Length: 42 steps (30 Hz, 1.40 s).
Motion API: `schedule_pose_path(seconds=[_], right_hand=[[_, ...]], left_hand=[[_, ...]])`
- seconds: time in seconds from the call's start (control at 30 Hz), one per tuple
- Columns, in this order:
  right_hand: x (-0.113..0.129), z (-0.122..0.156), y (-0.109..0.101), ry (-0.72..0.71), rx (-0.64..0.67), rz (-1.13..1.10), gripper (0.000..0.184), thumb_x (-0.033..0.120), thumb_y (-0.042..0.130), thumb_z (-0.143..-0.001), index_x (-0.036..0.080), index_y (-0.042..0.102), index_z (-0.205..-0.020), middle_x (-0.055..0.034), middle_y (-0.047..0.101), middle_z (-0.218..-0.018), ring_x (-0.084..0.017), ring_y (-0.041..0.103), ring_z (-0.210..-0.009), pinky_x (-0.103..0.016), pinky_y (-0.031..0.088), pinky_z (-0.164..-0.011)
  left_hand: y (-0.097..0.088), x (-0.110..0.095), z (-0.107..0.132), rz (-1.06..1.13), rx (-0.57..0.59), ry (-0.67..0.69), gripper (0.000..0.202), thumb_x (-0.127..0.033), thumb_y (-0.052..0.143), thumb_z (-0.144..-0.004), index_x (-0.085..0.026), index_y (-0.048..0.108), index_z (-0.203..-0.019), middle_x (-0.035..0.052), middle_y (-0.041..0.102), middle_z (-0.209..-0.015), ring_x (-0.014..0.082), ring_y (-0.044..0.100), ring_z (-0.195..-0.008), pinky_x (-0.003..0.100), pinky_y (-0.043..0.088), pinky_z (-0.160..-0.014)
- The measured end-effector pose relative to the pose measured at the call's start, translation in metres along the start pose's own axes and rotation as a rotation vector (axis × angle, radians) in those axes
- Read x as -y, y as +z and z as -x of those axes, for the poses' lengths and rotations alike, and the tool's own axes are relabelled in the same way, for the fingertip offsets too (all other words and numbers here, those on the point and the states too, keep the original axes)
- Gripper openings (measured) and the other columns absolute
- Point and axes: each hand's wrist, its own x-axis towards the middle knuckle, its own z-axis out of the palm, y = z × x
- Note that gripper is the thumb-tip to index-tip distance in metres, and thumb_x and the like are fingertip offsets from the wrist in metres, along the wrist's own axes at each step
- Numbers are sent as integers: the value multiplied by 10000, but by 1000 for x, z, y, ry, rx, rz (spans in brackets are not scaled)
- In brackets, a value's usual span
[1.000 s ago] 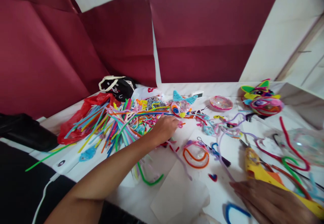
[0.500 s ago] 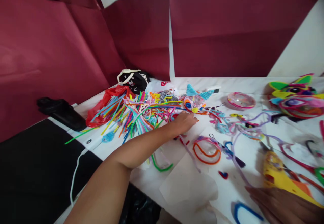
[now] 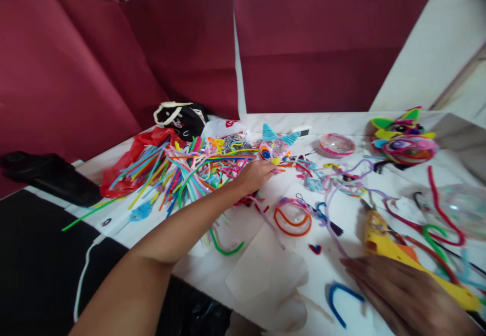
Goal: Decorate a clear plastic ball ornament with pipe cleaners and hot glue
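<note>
My left hand (image 3: pixel 255 175) reaches across the white table (image 3: pixel 266 275) to the edge of a big heap of coloured pipe cleaners (image 3: pixel 182 169). Its fingers curl down onto the strands near a small blue-eared craft figure (image 3: pixel 275 146); what they pinch is hidden. My right hand (image 3: pixel 402 295) lies flat at the near right, fingers stretched out, beside a yellow glue gun (image 3: pixel 383 245) and a bent blue pipe cleaner (image 3: pixel 341 298).
A red plastic bag (image 3: pixel 125 159) and a black pouch (image 3: pixel 180 118) lie behind the heap. A clear dome ringed in orange (image 3: pixel 293 219), a pink-rimmed dish (image 3: pixel 337 144), a colourful mask-like figure (image 3: pixel 402 141) and white paper sheets (image 3: pixel 266 275) are spread around. A black object (image 3: pixel 49 176) sits far left.
The view swung right and back again. My left hand stayed at the heap's edge, shifting slightly toward the blue-eared figure. My right hand kept still by the glue gun.
</note>
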Motion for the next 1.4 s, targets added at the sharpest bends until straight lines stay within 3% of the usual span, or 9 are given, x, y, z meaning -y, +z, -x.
schedule_pose_path(seconds=[0.2, 0.3, 0.43, 0.73, 0.9, 0.97, 1.07, 1.27, 1.4], right_hand=[[11, -28, -10, 84, 10, -47, 298, 136, 341, -971, 135, 639, -974, -71, 724, -777, -169, 707, -706, -266, 575, -636], [13, -32, -10, 98, -13, -36, 315, 123, 310, -976, 132, 625, -977, -81, 724, -769, -175, 704, -683, -278, 571, -622], [14, -35, -9, 122, 3, -67, 302, 106, 323, -968, 124, 624, -971, -72, 711, -736, -174, 697, -660, -284, 568, -613], [13, -46, -36, 155, 16, -92, 278, 138, 332, -985, 139, 610, -1000, -95, 713, -779, -172, 691, -690, -266, 547, -626], [-19, -62, -50, 246, 39, -82, 212, 188, 411, -974, 177, 620, -1012, -83, 713, -866, -154, 687, -744, -233, 525, -633], [-44, -75, -43, 320, 141, -49, 198, 199, 451, -958, 186, 634, -1032, -64, 721, -919, -144, 690, -760, -226, 521, -669], [-88, -103, -18, 489, 473, 158, 244, 196, 463, -939, 198, 651, -1096, -65, 712, -1054, -161, 690, -857, -239, 512, -758], [-149, -140, 46, 596, 682, 316, 294, 167, 492, -920, 166, 632, -1178, -147, 643, -1176, -262, 668, -970, -349, 525, -759], [-163, -141, 71, 625, 805, 364, 328, 351, 539, -946, 154, 576, -1205, -98, 628, -1151, -210, 640, -965, -408, 537, -816]], left_hand=[[-14, -10, 15, 54, -155, 73, 208, -205, 468, -936, -146, 655, -1006, 80, 729, -995, 208, 649, -959, 379, 449, -936], [-17, -15, 18, 36, -279, 148, 170, -183, 496, -918, -153, 650, -984, 66, 729, -962, 200, 651, -911, 372, 470, -899], [-18, -21, 14, 16, -358, 137, 152, -167, 507, -904, -153, 643, -969, 74, 717, -965, 202, 651, -912, 352, 493, -849], [3, -31, 18, 45, -278, -102, 142, -111, 530, -856, -175, 632, -930, 55, 692, -981, 181, 651, -907, 296, 508, -810], [20, -26, 26, 10, -232, -142, 123, -95, 521, -846, -162, 622, -868, 64, 681, -928, 189, 643, -833, 301, 500, -744], [24, -25, 28, 3, -217, -155, 120, -103, 521, -851, -166, 620, -874, 63, 679, -943, 186, 640, -830, 299, 493, -734], [28, -24, 30, -4, -192, -170, 114, -107, 520, -855, -166, 616, -872, 65, 675, -931, 188, 637, -825, 297, 486, -722], [30, -28, 34, 7, -148, -173, 148, -95, 480, -874, -166, 609, -892, 79, 662, -918, 196, 626, -892, 314, 481, -789], [29, -29, 36, 27, -131, -166, 137, -106, 496, -858, -165, 615, -891, 79, 655, -937, 202, 617, -911, 325, 478, -809]])
